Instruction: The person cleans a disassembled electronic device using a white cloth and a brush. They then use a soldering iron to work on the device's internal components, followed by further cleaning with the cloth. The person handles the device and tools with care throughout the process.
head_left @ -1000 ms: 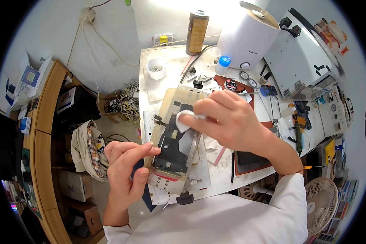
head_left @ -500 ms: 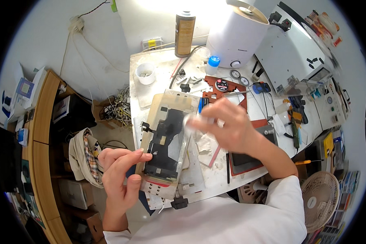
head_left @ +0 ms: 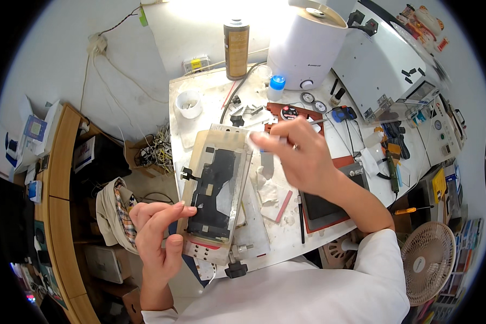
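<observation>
A phone display panel lies with its black backing up on a yellowish pad, set in a metal clamping fixture with black knobs. A short black flex cable sticks out at the panel's left side. My left hand is open, its index fingertip resting at the panel's lower left edge. Above the fixture's upper right corner, my right hand is closed in a pinch. Something small and whitish shows at its fingertips, but motion blur hides what it is.
Right of the fixture lie crumpled white tissue, a black pen-like tool and a dark mat. Behind stand a white cup, a spray can, a blue-capped bottle and a white humidifier-like appliance.
My right hand has lifted off the panel's right edge and moved up toward the fixture's top right corner. The left hand stays at the panel's edge. The whole view has shifted slightly.
</observation>
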A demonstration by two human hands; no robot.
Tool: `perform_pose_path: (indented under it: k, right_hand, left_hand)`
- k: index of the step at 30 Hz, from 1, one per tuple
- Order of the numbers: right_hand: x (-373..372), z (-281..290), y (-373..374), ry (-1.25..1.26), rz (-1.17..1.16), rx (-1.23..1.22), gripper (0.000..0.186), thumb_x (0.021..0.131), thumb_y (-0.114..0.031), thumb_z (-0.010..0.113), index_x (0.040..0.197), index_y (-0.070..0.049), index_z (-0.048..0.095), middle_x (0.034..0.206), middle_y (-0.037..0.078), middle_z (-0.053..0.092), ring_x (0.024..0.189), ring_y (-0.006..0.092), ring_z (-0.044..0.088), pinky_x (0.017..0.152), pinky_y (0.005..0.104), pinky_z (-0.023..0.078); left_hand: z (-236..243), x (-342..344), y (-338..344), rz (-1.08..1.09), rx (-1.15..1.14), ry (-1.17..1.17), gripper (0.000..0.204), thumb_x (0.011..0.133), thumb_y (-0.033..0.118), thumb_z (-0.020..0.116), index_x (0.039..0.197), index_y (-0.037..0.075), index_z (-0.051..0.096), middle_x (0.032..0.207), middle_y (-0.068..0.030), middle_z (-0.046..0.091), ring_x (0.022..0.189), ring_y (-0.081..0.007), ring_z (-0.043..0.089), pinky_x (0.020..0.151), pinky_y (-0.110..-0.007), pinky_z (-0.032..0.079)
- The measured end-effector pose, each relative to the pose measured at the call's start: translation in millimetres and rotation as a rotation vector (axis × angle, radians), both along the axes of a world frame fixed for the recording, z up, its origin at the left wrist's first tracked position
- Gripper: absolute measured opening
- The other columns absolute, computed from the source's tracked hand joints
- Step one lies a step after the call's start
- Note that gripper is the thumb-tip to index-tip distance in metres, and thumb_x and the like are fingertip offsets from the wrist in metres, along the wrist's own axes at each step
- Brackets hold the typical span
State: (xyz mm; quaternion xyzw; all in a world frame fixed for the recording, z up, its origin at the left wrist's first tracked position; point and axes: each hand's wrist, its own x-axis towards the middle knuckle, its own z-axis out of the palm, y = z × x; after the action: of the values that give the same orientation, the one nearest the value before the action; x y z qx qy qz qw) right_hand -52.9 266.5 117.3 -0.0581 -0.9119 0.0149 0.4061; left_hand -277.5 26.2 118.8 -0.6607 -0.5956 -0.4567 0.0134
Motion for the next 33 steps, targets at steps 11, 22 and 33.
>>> perform_pose_path:
  k: [11, 22, 33]
  right_hand:
    - [4, 12, -39, -0.066, 0.115, -0.001, 0.050, 0.073, 0.003, 0.071, 0.120, -0.012, 0.080, 0.093, 0.001, 0.059, 0.075, 0.0164, 0.057, 0.060, 0.0292, 0.048]
    - [25, 12, -53, 0.062, 0.126, -0.155, 0.050, 0.074, 0.009, 0.067, 0.120, -0.007, 0.079, 0.091, 0.004, 0.061, 0.075, 0.0199, 0.058, 0.061, 0.0316, 0.048]
    - [128, -16, -28, 0.207, -0.343, -0.429, 0.029, 0.097, 0.007, 0.061, 0.120, -0.005, 0.075, 0.099, 0.009, 0.066, 0.083, 0.0183, 0.063, 0.071, 0.0291, 0.050]
  left_hand:
    - [5, 1, -9, 0.004, -0.076, 0.041, 0.049, 0.113, 0.041, 0.045, 0.131, 0.000, 0.065, 0.108, -0.0095, 0.079, 0.103, -0.0241, 0.060, 0.099, -0.041, 0.038]
    - [13, 7, -7, -0.006, -0.021, 0.025, 0.044, 0.110, 0.035, 0.053, 0.131, -0.002, 0.065, 0.115, -0.0121, 0.077, 0.108, -0.0263, 0.062, 0.101, -0.042, 0.041]
    - [59, 74, 22, 0.321, -0.373, 0.517, 0.082, 0.084, 0.040, 0.087, 0.142, -0.006, 0.051, 0.114, -0.0162, 0.064, 0.100, -0.0321, 0.062, 0.087, -0.043, 0.052]
